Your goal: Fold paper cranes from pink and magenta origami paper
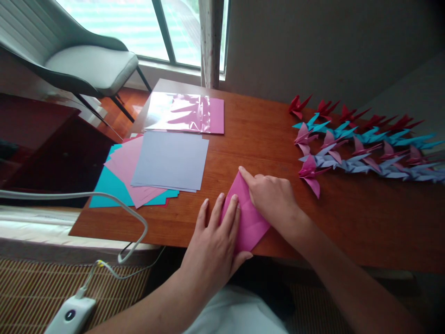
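A folded sheet of pink origami paper lies on the table's near edge, one corner pointing away from me. My left hand rests flat over its left side, fingers spread and thumb near the bottom corner. At the top corner, the index finger of my right hand presses on the paper, and its other fingers are curled along the right edge. The right thumb is hidden. Faint crease lines show on the paper. To the right, a bright pink folded paper crane stands closest to my right hand.
Rows of red, blue, light pink and lavender cranes line the table's right side. Lavender sheets overlap pink and blue sheets at left, below a clear-wrapped pink pack. A white cable loops near the left edge.
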A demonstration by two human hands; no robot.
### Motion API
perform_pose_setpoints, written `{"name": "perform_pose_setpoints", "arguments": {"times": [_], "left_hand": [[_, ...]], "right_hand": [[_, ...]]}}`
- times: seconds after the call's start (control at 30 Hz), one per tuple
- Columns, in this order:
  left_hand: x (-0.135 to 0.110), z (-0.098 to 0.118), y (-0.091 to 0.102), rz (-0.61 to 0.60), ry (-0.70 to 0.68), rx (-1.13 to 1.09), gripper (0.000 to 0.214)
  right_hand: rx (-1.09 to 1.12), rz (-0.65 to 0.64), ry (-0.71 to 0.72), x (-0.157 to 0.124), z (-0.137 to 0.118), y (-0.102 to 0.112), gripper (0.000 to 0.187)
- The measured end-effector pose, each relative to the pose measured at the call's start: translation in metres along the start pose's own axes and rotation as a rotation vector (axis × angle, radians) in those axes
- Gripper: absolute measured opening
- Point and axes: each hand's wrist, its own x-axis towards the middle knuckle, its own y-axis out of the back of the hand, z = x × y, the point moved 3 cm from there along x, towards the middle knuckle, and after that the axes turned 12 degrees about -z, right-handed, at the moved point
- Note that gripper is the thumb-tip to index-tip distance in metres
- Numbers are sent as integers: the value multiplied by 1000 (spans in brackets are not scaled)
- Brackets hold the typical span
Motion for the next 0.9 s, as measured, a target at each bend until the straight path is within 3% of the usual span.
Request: {"name": "perform_pose_setpoints", "arguments": {"times": [0.27, 0.47, 0.6, 0.73, 0.9], "left_hand": [[0, 1, 3, -18, 4, -25, 90], [0, 0, 1, -39, -2, -24, 89], [0, 0, 0, -31, 9, -21, 86], [-1, 1, -1, -21, 5, -26, 88], [-1, 2, -1, -13, 14, -19, 87]], "right_hand": [[-37, 27, 62, -13, -13, -5, 54], [-4, 97, 24, -19, 8, 0, 51], [123, 191, 65, -13, 9, 4, 49], [282, 259, 89, 2, 5, -7, 73], [430, 297, 50, 24, 17, -18, 78]]}}
